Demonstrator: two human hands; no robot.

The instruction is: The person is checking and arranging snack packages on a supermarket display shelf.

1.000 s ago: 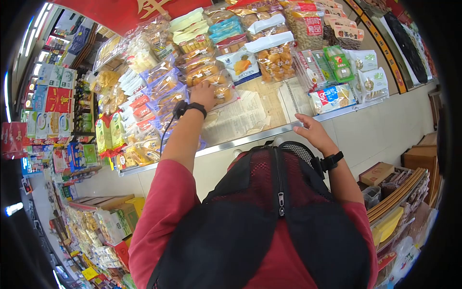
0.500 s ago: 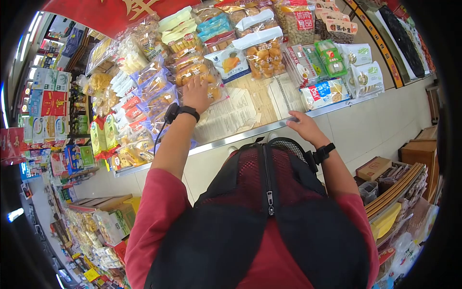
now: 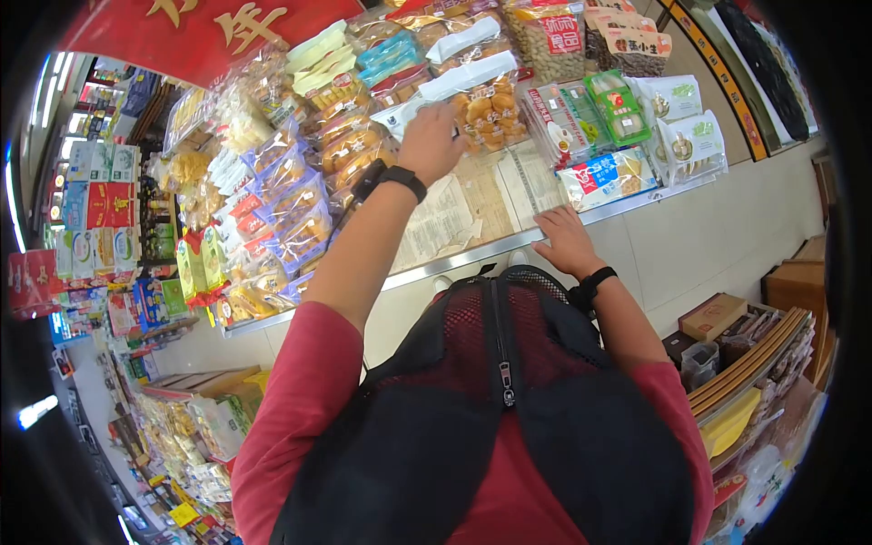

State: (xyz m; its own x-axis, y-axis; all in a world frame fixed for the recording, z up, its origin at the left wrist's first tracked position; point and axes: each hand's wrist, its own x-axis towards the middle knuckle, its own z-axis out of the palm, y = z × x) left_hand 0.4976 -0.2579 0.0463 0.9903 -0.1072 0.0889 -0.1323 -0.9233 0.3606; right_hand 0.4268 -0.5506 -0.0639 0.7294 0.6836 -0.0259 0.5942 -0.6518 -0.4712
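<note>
My left hand [image 3: 433,143] is over a white snack bag [image 3: 393,119], its fingers curled down on the bag and partly hidden. Just left of it lie clear bags of brown pastries [image 3: 352,150]. A clear bag of small golden buns [image 3: 489,116] with a white top is close on its right. At the front of the display table, my right hand [image 3: 565,242] rests with fingers stretched over the metal edge [image 3: 495,247]. Beyond those fingers lies a blue and white packet [image 3: 607,176].
Purple-edged pastry bags [image 3: 304,227] fill the table's left side. A green packet [image 3: 618,109] and white pouches [image 3: 690,145] stand at the right. Worn paper [image 3: 445,218] covers part of the tabletop. Shelves with a cardboard box [image 3: 715,318] are behind me at right.
My left hand has moved right and away from me, from the brown pastry bags to the white bag. My right hand's fingers have shifted onto the tabletop edge.
</note>
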